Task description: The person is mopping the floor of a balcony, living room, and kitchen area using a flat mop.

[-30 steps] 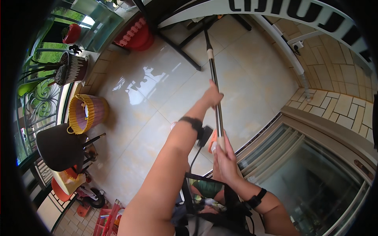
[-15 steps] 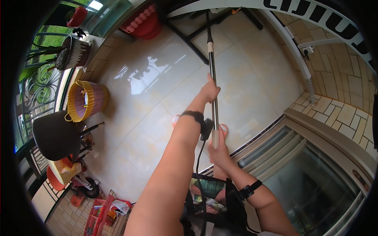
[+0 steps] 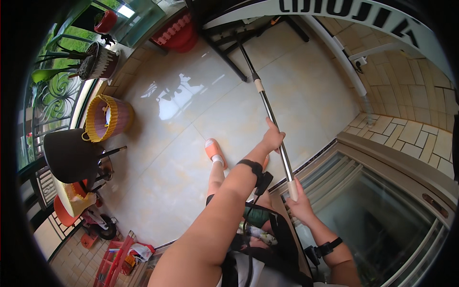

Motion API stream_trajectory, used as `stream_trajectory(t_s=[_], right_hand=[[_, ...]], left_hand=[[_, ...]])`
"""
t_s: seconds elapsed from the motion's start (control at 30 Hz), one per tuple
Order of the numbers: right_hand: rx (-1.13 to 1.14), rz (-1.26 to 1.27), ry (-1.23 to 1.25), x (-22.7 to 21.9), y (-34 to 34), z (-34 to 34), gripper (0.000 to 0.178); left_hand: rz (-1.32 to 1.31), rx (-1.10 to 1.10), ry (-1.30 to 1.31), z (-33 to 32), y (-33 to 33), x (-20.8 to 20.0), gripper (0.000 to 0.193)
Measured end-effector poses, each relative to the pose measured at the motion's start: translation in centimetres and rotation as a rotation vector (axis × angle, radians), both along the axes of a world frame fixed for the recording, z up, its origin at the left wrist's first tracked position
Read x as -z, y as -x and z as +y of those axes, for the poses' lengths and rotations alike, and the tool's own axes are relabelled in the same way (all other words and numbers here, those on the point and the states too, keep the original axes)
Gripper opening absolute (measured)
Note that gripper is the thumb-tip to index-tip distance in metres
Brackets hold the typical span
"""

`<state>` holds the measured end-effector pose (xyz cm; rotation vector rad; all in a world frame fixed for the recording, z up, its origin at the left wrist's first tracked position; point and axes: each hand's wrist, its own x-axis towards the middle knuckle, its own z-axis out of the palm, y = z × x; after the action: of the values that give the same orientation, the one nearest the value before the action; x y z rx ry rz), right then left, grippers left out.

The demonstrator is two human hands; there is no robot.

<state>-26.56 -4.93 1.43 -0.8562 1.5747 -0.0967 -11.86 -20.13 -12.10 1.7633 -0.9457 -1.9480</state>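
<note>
A long silver pole [image 3: 286, 165] with beige end pieces, like a mop handle, slants away from me above the tiled floor. My left hand [image 3: 274, 138] is closed around its middle. Lower down, my right hand [image 3: 300, 205] grips the beige end [image 3: 292, 189] beside the sliding glass door. The pole's dark far section [image 3: 246, 57] reaches in among black metal legs [image 3: 232, 64]; whatever is at its tip is hidden there. An orange slipper [image 3: 213, 148] is on my left foot, left of the pole.
On the left stand a yellow-rimmed woven basket [image 3: 108, 125], a dark chair [image 3: 69, 155] and a potted plant [image 3: 100, 62]. A red tub [image 3: 179, 36] is at the back. A white printed panel [image 3: 334, 12] overhangs the far right. The sliding door [image 3: 363, 210] borders my right side.
The pole has been drawn back toward me, and its near end has swung right. Both hands moved right and nearer with it. My left slipper has come into fuller view.
</note>
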Motion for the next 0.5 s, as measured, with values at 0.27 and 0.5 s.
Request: stream_trajectory(t_s=[0.27,0.5], right_hand=[[-0.137,0.121,0.184,-6.5,1.6,-1.8,0.072],[-0.161,0.072,0.294,-6.1,0.3,-2.7,0.073]], left_hand=[[0.291,-0.153,-0.059,-0.5,2.4,-2.5,0.089],[0.271,-0.171,-0.082,-2.5,0.3,-3.8,0.09]])
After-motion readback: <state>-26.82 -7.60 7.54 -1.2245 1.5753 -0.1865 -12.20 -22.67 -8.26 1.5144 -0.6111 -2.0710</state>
